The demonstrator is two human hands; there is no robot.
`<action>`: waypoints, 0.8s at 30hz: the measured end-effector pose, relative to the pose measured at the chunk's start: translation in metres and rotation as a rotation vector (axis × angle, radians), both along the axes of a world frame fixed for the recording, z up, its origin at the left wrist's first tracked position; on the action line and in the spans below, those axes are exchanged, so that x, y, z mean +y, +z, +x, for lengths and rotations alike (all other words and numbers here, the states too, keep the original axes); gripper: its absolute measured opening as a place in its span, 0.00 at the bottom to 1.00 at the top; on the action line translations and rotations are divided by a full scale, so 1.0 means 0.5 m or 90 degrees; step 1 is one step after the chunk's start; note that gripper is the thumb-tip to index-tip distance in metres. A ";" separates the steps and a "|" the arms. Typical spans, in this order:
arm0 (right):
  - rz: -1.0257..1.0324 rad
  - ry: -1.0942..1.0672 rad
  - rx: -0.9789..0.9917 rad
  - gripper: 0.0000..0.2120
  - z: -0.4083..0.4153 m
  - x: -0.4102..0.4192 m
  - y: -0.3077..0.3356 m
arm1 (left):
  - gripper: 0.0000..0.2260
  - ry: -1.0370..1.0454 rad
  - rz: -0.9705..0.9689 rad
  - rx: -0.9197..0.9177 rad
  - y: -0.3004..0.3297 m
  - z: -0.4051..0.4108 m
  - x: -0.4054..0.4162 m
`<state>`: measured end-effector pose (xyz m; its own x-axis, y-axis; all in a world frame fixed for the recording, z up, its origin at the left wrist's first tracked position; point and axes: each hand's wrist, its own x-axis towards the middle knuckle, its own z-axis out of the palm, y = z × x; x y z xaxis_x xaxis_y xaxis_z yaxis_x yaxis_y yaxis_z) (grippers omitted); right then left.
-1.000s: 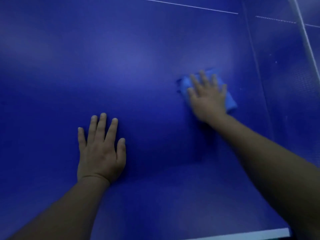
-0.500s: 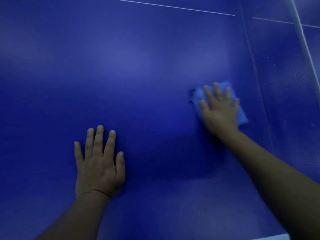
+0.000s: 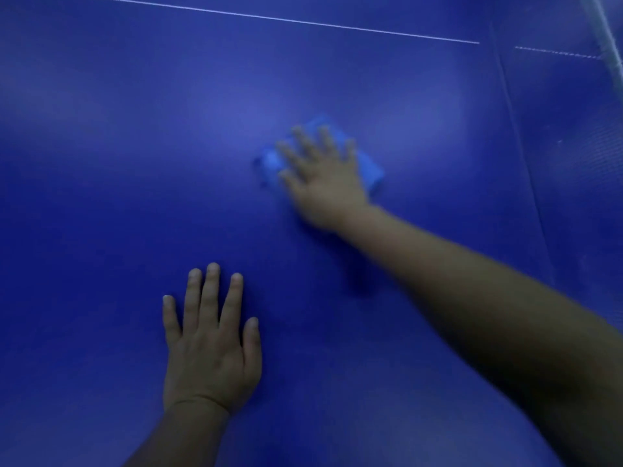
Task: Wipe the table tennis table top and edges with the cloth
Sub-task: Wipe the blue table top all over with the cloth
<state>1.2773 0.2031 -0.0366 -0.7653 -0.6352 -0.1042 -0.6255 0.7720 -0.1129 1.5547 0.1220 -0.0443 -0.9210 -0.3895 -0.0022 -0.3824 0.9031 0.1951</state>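
Note:
The dark blue table tennis table top (image 3: 135, 163) fills the head view. A folded light blue cloth (image 3: 372, 170) lies flat on it near the middle. My right hand (image 3: 323, 183) presses down on the cloth with straight, spread fingers and covers most of it; the hand is blurred. My left hand (image 3: 210, 345) rests palm down on the bare table, nearer to me and to the left, fingers straight and holding nothing.
A thin white line (image 3: 269, 18) crosses the table at the far side. On the right a dark seam (image 3: 526, 156) runs away from me, and the net (image 3: 610, 38) stands at the top right corner.
My right hand has slid the cloth leftwards across the table, away from the seam on the right. My left hand stays flat in the same spot on the table.

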 end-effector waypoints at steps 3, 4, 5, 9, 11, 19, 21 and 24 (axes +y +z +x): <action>0.003 -0.302 0.002 0.26 -0.139 0.164 0.012 | 0.29 -0.001 0.012 -0.002 -0.002 0.001 0.000; -0.004 -0.387 -0.005 0.26 -0.159 0.206 0.017 | 0.29 -0.002 0.016 -0.002 -0.002 0.001 0.000; -0.008 -0.446 -0.018 0.27 -0.161 0.224 0.021 | 0.29 -0.002 0.018 -0.006 -0.002 0.001 -0.001; 0.009 -0.342 0.003 0.27 -0.051 0.111 0.018 | 0.29 -0.004 0.019 -0.031 0.000 0.002 0.000; 0.004 -0.121 -0.005 0.28 0.049 0.037 0.011 | 0.29 -0.005 0.022 -0.035 0.000 0.000 0.000; 0.023 -0.389 0.000 0.28 -0.045 0.265 0.023 | 0.30 -0.006 0.045 -0.045 -0.005 0.001 -0.002; -0.006 -0.508 -0.018 0.27 -0.021 0.262 0.023 | 0.30 -0.011 0.056 -0.053 -0.003 0.000 -0.004; 0.009 -0.333 -0.002 0.28 0.071 0.131 0.023 | 0.31 -0.011 0.077 -0.041 0.008 0.005 -0.005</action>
